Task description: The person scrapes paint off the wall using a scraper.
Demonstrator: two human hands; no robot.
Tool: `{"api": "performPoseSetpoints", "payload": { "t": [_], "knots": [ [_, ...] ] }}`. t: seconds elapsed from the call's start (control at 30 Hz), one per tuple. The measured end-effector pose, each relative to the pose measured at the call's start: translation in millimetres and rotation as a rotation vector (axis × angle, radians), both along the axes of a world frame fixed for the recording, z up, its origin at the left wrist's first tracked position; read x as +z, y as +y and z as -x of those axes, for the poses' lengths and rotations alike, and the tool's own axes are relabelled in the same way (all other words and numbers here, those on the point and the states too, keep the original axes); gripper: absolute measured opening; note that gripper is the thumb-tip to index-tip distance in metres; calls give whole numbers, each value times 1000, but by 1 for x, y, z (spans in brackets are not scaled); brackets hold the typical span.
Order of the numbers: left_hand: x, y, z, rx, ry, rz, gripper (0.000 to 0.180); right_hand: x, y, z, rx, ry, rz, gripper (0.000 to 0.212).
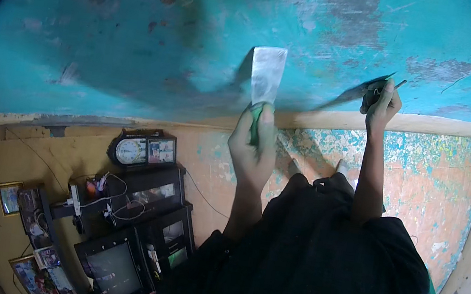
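Scraper [265, 85]: before the blue wall [139, 61], held low, apparently leaving its blade [269, 64] free.
Left hand [253, 152]: thumb and fingers grasping the green handle [255, 127].
Right hand [385, 108]: curled around a dark thing [369, 98], too unclear to name.

Your left hand [255, 144] sits near the centre of the dial, fingers curled closed, thumb pointing to 12 o'clock; your left forearm [245, 211] rises from 6 o'clock; your right hand [383, 107] is raised toward 2 o'clock, its fingers seemingly folded in, though dimly seen; your right forearm [372, 172] stands nearly upright.
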State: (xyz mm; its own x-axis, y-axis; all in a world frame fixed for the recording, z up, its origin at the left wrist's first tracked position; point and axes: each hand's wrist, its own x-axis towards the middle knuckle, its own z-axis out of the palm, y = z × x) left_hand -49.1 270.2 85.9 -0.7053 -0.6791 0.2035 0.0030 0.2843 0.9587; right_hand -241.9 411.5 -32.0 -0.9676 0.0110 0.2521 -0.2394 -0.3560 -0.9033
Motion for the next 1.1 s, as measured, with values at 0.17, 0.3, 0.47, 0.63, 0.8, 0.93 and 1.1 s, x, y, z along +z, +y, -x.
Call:
{"api": "performPoseSetpoints", "payload": {
  "t": [0.17, 0.3, 0.47, 0.63, 0.8, 0.93, 1.1],
  "knots": [
    [-26, -17, -12, 1, -76, 78, 25, -4, 5, 2, 12, 31, -20, 51],
    [-12, -4, -13, -36, -65, -255, 30, -3, 1, -1, -11, 2, 9, 51],
    [-27, 8, -5, -78, 29, -381, 43, -1, 1, 0, -48, 2, -22, 53],
    [-28, 2, -1, -88, 40, -278, 42, -2, 0, -2, -18, -36, 9, 51],
    [-18, 7, 4, -80, 29, -407, 43, -4, 2, 0, -34, -32, 15, 52],
    [-11, 5, 5, -107, 19, -414, 44, -1, 0, -2, 7, -20, 22, 52],
    [0, 10, 11, -11, -21, -427, 43, -1, 6, 1, -34, -22, 9, 50]
  ]
}}
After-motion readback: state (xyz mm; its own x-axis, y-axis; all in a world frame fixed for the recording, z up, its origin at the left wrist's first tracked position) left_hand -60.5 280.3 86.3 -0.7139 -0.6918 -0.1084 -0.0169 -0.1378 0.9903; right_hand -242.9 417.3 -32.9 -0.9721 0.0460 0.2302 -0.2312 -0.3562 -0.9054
